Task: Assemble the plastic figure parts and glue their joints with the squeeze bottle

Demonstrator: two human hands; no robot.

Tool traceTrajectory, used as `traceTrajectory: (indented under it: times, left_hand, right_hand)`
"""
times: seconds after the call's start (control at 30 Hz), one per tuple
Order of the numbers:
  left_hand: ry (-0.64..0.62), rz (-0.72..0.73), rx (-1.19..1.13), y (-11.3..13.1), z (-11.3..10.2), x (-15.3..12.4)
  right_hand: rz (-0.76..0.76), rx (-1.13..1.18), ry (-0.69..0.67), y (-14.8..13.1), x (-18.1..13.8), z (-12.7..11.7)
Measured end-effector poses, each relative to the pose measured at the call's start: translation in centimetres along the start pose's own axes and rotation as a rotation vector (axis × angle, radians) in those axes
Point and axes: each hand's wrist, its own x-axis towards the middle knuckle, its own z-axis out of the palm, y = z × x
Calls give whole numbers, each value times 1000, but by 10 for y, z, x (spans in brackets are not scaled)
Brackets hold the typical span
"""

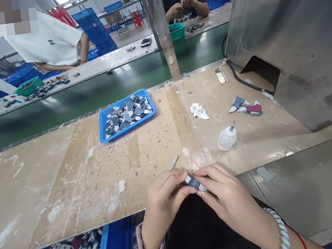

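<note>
Between my two hands, just over the near edge of the workbench, is a small dark blue and white molded piece (193,181). My left hand (165,194) pinches its left end between thumb and fingers. The other end is gripped by my right hand (223,190), fingertips closed on it. Part of the piece is hidden by my fingers. A thin grey strip (174,162) lies on the bench just beyond my left fingers. To the right stands a clear squeeze bottle (227,138) with a thin nozzle.
A blue tray (101,129) full of similar pieces sits on the workbench (156,146). A crumpled white tissue (199,111) and a few pieces (254,108) lie to the right, beside a metal housing (302,41). Below left is a blue crate (108,246). Across the green conveyor (134,69), two people sit.
</note>
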Motion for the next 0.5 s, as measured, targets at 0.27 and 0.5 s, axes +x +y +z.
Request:
traceTrajectory:
  times: [0.27, 0.5]
  left_hand:
    - [-25, -45, 33, 9, -6, 0]
    - [173, -227, 13, 18, 15, -18]
  right_hand:
    - [-4, -10, 44, -1, 0, 3]
    - [-33, -147, 145, 1, -5, 11]
